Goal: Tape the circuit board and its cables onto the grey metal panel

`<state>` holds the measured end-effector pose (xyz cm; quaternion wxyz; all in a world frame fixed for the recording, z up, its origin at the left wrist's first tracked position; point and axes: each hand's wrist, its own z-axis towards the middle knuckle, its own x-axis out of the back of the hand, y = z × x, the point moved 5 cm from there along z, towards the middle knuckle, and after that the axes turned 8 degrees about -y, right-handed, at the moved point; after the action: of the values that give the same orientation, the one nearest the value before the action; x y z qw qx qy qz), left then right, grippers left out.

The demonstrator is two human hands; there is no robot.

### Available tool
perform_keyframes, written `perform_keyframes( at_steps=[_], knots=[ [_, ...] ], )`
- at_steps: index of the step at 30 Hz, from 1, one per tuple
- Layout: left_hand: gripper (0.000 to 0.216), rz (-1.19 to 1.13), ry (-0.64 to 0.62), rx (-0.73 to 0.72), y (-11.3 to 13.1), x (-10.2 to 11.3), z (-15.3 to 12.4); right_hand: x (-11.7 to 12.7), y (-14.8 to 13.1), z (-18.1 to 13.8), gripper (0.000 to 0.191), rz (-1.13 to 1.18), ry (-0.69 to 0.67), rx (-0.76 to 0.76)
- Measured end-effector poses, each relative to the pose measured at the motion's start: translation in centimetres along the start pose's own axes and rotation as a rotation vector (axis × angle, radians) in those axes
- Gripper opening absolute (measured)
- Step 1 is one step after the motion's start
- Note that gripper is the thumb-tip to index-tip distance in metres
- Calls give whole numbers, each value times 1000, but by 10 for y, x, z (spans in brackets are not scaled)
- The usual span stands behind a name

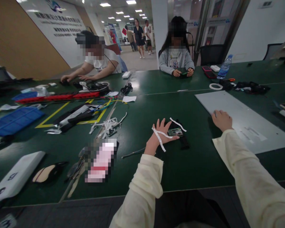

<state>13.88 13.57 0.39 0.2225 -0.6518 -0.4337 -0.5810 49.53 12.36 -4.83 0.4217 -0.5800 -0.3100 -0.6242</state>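
"In the head view, how is the left hand being held?"

"The left hand point(162, 129) is being held released, fingers fanned and back upward, over the middle of the bench point(199, 167). Its back is being crossed by a looping white strip point(159, 139)."

"And where is the circuit board being seen?"

"The circuit board point(175, 132) is lying just right of that palm, by the thumb; whether it is being touched cannot be told. A black part point(184, 143) is being partly covered by it, and a second strip point(178, 124) is lying along its far side."

"What about the right hand?"

"The right hand point(222, 119) is being rested, fingers bent, at the left edge of a pale panel point(249, 122). Whether anything small is being pinched cannot be told."

"What is being left around them?"

"To the left, a tangle of white strips point(109, 126) is lying beyond a blurred pink rectangle point(101, 163), with a white device point(17, 175) at the near left. At the far right, a tape roll point(215, 86) is lying near a bottle point(225, 67)."

"And across the bench?"

"A small dark object point(184, 74) is being held in both hands by a seated person point(174, 60); farther left, the bench is being leaned over by a co-worker point(106, 61)."
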Motion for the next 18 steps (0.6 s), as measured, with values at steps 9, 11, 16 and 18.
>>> perform_keyframes(
  at_steps=[9,11,16,18],
  knots=[
    [98,18,4,-55,0,-2,5,-10,12,1,57,4,62,-67],
    [98,13,27,-71,0,0,6,-7,9,-1,57,-2,38,-60],
    [97,-23,78,-109,2,10,6,2,-8,-14,57,-39,8,33],
    [97,-46,94,-142,3,15,5,6,-15,-22,58,-55,13,76]
  ],
)
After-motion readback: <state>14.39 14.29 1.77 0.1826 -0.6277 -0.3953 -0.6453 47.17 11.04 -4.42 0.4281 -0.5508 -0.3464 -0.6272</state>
